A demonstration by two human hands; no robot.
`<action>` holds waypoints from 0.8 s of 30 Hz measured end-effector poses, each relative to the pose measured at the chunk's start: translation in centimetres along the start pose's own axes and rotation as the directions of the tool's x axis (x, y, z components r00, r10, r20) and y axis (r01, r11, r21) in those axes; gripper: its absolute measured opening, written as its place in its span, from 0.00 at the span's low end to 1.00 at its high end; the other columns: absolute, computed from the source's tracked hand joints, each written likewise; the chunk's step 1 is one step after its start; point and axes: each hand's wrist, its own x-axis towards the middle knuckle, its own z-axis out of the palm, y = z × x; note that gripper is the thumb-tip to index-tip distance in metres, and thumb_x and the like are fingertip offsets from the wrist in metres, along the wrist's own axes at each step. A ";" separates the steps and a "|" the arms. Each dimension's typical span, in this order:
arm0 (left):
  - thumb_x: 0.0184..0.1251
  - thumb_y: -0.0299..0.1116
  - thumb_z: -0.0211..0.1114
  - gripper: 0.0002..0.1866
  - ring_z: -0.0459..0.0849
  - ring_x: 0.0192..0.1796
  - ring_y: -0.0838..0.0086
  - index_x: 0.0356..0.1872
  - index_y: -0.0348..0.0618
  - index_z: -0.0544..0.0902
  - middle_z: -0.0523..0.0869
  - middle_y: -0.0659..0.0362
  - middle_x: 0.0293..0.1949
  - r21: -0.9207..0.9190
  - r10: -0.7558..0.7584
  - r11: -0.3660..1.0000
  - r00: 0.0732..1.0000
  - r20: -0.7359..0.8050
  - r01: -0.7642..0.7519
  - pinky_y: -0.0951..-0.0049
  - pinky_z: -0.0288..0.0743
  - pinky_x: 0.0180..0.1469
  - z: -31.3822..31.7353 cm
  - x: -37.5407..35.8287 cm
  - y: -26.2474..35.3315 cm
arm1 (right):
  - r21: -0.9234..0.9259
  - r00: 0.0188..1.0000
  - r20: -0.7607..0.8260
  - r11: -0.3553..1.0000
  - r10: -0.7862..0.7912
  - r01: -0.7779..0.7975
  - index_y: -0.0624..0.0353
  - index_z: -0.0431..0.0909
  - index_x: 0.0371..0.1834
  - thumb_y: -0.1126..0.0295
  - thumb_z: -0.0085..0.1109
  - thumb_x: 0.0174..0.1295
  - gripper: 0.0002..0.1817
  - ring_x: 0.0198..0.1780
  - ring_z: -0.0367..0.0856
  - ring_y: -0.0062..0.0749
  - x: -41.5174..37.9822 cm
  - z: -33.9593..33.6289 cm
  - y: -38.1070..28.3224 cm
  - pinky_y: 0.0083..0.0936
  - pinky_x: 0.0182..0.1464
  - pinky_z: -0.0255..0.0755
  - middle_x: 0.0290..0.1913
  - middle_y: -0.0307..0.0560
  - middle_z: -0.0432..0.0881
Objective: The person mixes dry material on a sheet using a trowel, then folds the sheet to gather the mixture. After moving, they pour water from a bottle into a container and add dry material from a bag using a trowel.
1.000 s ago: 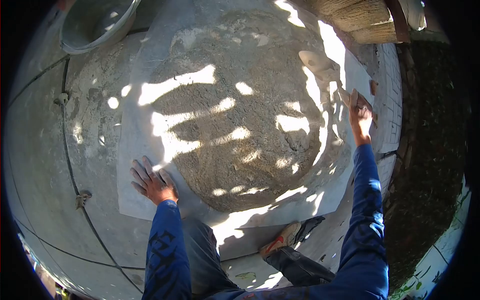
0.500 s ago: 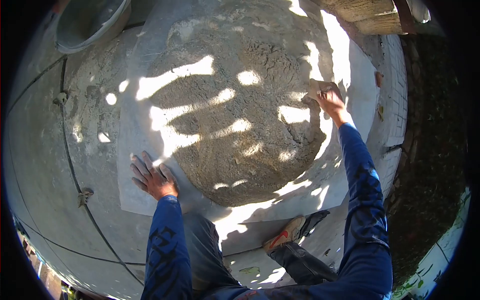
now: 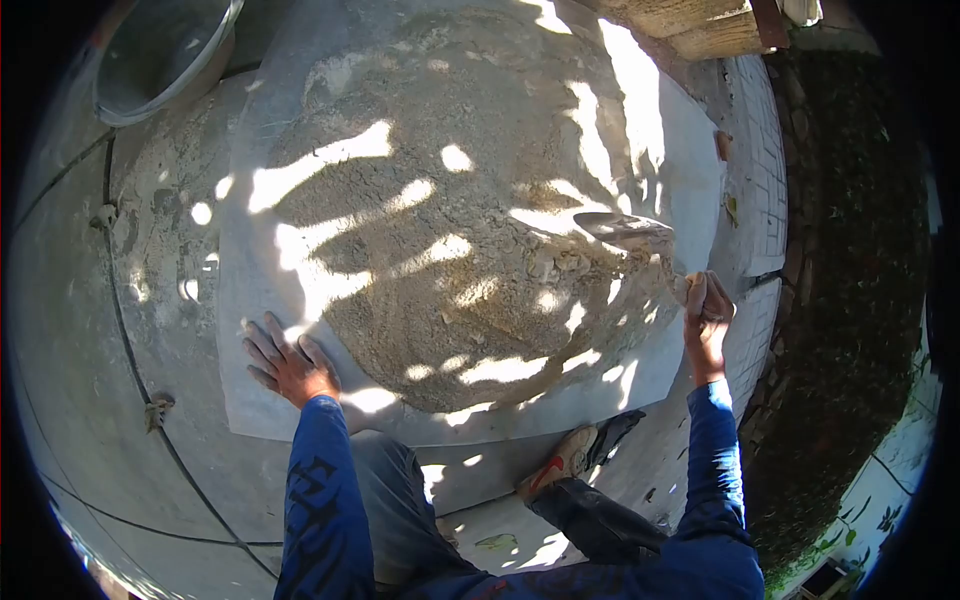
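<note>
A broad mound of wet grey-brown mortar (image 3: 470, 200) is spread over a pale flat sheet (image 3: 262, 400). My right hand (image 3: 708, 300) is off the mound's right side, its fingers wrapped around the handle of a trowel (image 3: 625, 230). The trowel's blade reaches back toward the mound's right part, coated with mortar and partly in glare. My left hand (image 3: 292, 365) rests on the sheet at the lower left, fingers spread and dusty. It holds nothing and is beside the mortar.
A large bucket (image 3: 165, 60) stands at the upper left on the concrete floor. A knotted dark rope (image 3: 125, 310) runs down the left side. My shoe (image 3: 560, 465) is just below the sheet. Wooden blocks (image 3: 690, 25) lie at the top right, and dark ground borders the right.
My right hand has swung right and toward me, off the mound, and the trowel blade now shows. Mortar on the right side has been shifted. My left hand stays on the sheet.
</note>
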 end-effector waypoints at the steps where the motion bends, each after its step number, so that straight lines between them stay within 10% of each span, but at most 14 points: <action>1: 0.74 0.46 0.44 0.30 0.44 0.78 0.64 0.75 0.65 0.51 0.48 0.62 0.77 -0.027 0.003 1.000 1.000 -0.014 -0.004 0.52 0.33 0.76 0.0 0.0 0.0 | 0.092 0.985 -0.061 0.983 0.164 -0.158 0.63 0.78 0.30 0.64 0.51 0.69 0.15 0.24 0.75 0.39 -0.5 0.8 2.2 0.30 0.30 0.70 0.25 0.51 0.75; 3: 0.74 0.46 0.44 0.30 0.44 0.78 0.64 0.75 0.65 0.51 0.48 0.61 0.77 -0.024 0.014 1.000 1.000 -0.020 -0.014 0.52 0.33 0.76 0.1 -0.1 -0.2 | 0.480 0.891 -0.196 0.832 0.410 -0.278 0.63 0.80 0.37 0.63 0.50 0.71 0.15 0.31 0.76 0.24 -1.3 4.8 8.1 0.21 0.37 0.70 0.30 0.52 0.79; 5: 0.74 0.46 0.44 0.30 0.44 0.78 0.63 0.75 0.64 0.51 0.48 0.61 0.77 -0.023 0.022 0.999 0.999 -0.031 -0.023 0.52 0.33 0.76 0.3 0.0 -0.2 | 0.421 0.832 -0.140 0.793 0.536 -0.440 0.63 0.81 0.41 0.58 0.47 0.72 0.18 0.36 0.80 0.32 -0.3 8.4 13.4 0.20 0.43 0.72 0.35 0.56 0.82; 7: 0.74 0.46 0.44 0.30 0.44 0.78 0.63 0.75 0.64 0.51 0.48 0.60 0.77 -0.027 0.028 0.999 0.999 -0.034 -0.029 0.52 0.33 0.76 0.4 -0.1 -0.4 | -0.190 0.827 -0.035 0.809 0.561 -0.556 0.63 0.81 0.42 0.54 0.41 0.74 0.24 0.40 0.83 0.44 1.6 9.0 13.0 0.26 0.45 0.75 0.40 0.58 0.84; 8: 0.74 0.46 0.44 0.30 0.44 0.78 0.63 0.75 0.64 0.51 0.48 0.60 0.77 -0.020 0.029 0.999 0.999 -0.029 -0.029 0.52 0.33 0.76 0.3 -0.2 -0.4 | -0.259 0.850 0.121 0.843 0.513 -0.472 0.65 0.76 0.55 0.62 0.49 0.70 0.19 0.48 0.83 0.47 1.6 9.8 14.7 0.29 0.46 0.75 0.52 0.55 0.82; 13: 0.73 0.45 0.42 0.31 0.44 0.78 0.61 0.76 0.63 0.48 0.46 0.60 0.77 0.003 0.029 1.000 0.999 0.016 -0.029 0.52 0.34 0.77 0.0 0.1 -0.3 | -0.483 0.961 0.186 0.871 0.206 -0.093 0.58 0.67 0.65 0.68 0.46 0.68 0.22 0.43 0.84 0.43 -0.2 15.4 17.2 0.30 0.42 0.79 0.48 0.51 0.83; 15: 0.73 0.45 0.42 0.31 0.44 0.78 0.61 0.76 0.63 0.49 0.46 0.60 0.77 0.018 0.017 1.000 1.000 0.024 -0.017 0.52 0.34 0.77 0.1 0.2 -0.3 | -0.717 0.972 0.231 0.681 0.037 0.144 0.61 0.69 0.63 0.71 0.49 0.65 0.22 0.41 0.83 0.42 -0.9 16.0 14.5 0.31 0.41 0.79 0.46 0.51 0.83; 16: 0.73 0.45 0.42 0.31 0.44 0.78 0.61 0.76 0.63 0.49 0.46 0.61 0.77 0.036 0.010 0.999 1.000 0.027 -0.011 0.52 0.34 0.77 0.2 0.2 -0.4 | -0.325 0.901 0.247 0.906 0.357 -0.270 0.60 0.69 0.64 0.71 0.48 0.65 0.22 0.40 0.84 0.42 0.0 15.2 12.7 0.33 0.41 0.78 0.43 0.53 0.83; 17: 0.73 0.45 0.42 0.31 0.44 0.78 0.61 0.76 0.63 0.49 0.46 0.61 0.77 0.031 0.008 0.999 1.000 0.027 -0.009 0.52 0.34 0.77 0.2 0.2 -0.5 | -0.121 0.993 0.044 0.987 0.111 -0.105 0.60 0.74 0.58 0.66 0.46 0.69 0.18 0.37 0.83 0.43 -1.0 15.8 11.8 0.33 0.40 0.76 0.38 0.56 0.83; 19: 0.74 0.49 0.40 0.29 0.44 0.78 0.62 0.75 0.64 0.51 0.48 0.61 0.77 0.012 -0.001 1.000 1.000 0.021 0.001 0.50 0.35 0.76 0.4 0.2 -0.6 | -0.050 0.880 0.201 0.902 0.430 -0.429 0.65 0.77 0.51 0.63 0.45 0.71 0.18 0.36 0.83 0.45 -0.5 14.7 7.5 0.31 0.39 0.73 0.33 0.58 0.82; 24: 0.74 0.48 0.42 0.30 0.45 0.78 0.62 0.75 0.65 0.50 0.48 0.62 0.77 0.004 0.018 1.000 1.000 -0.012 -0.018 0.50 0.35 0.76 0.7 -0.1 -0.8 | -0.043 0.866 0.282 0.907 0.413 -0.418 0.58 0.80 0.46 0.56 0.46 0.69 0.19 0.40 0.83 0.54 0.4 10.7 -0.8 0.39 0.43 0.74 0.34 0.61 0.83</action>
